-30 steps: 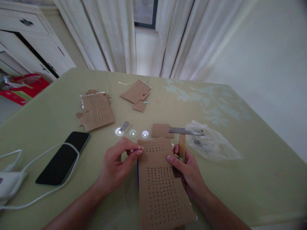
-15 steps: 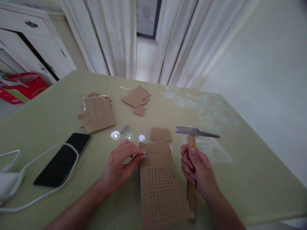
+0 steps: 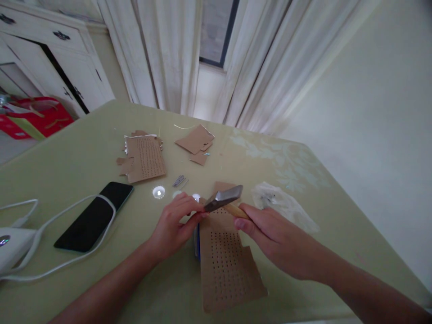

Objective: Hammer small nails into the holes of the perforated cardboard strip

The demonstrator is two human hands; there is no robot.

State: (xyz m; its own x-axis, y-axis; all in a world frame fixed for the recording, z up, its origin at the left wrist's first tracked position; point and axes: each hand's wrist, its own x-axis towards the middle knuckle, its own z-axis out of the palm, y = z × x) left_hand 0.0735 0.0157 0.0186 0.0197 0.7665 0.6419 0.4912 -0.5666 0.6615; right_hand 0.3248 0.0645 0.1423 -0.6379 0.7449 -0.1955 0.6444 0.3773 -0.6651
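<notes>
My right hand [image 3: 270,234] is wrapped round the wooden handle of a hammer [image 3: 225,198]. The hammer's metal head is at the fingertips of my left hand [image 3: 177,218], over the upper left part of a piece of brown cardboard [image 3: 232,274]. Thumb and forefinger of that left hand are pinched on a small nail, now hidden behind the hammer head. Rows of punched holes cover the cardboard, which lies on something with a blue edge [image 3: 198,243]. Several loose nails [image 3: 179,181] rest on the table beyond my left hand.
At the left, a black phone [image 3: 92,218] lies under a white cable [image 3: 64,258]. Another punched cardboard piece [image 3: 146,157] and cardboard scraps [image 3: 195,138] are farther back. A clear plastic bag [image 3: 283,204] lies right of the hammer. A shiny round disc [image 3: 158,192] sits near the nails.
My right hand has swung the hammer left, from upright beside the cardboard to over my left fingertips. My left hand keeps its pinch at the cardboard. The view has shifted slightly.
</notes>
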